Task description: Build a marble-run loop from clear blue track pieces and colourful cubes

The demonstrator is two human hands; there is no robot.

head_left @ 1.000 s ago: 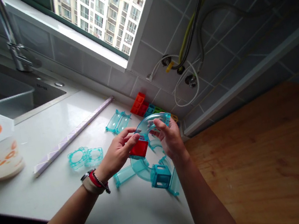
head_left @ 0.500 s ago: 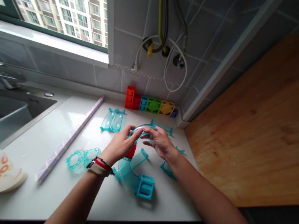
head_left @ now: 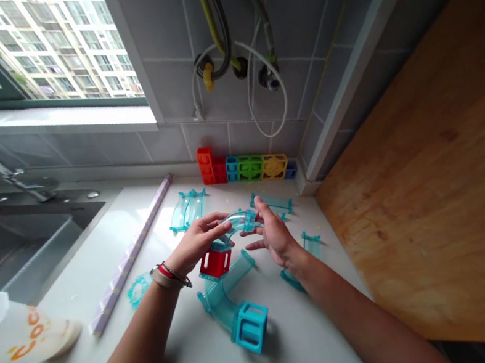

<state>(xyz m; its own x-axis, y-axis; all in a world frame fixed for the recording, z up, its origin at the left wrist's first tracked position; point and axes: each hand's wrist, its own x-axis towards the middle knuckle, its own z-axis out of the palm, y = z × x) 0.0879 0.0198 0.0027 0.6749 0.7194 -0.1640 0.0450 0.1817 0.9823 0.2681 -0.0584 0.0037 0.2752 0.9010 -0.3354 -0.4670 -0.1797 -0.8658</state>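
Note:
A curved clear teal track piece [head_left: 236, 222] arches over a red cube [head_left: 215, 262], its left end at the cube's top. My left hand [head_left: 199, 239] grips the curved piece near that end. At its right end is my right hand [head_left: 273, 232], fingers spread, thumb up, some fingertips behind the piece; whether they touch it is unclear. Below the red cube, a teal curved tube [head_left: 219, 301] joins a straight teal arm [head_left: 237, 272] and a blue open-sided cube [head_left: 250, 326] on the white counter [head_left: 177, 343].
Teal track pieces [head_left: 189, 210] lie behind my left hand, others [head_left: 273, 203] behind my right. Coloured cubes [head_left: 250, 167] line the wall. Left are a long wrapped stick [head_left: 131, 257], a cup [head_left: 28, 325] and a sink [head_left: 14, 247]. A wooden board [head_left: 450, 188] stands right.
The view has turned and shifted. My right hand's fingers have spread and drawn away from my left hand, showing more of the curved piece and the red cube.

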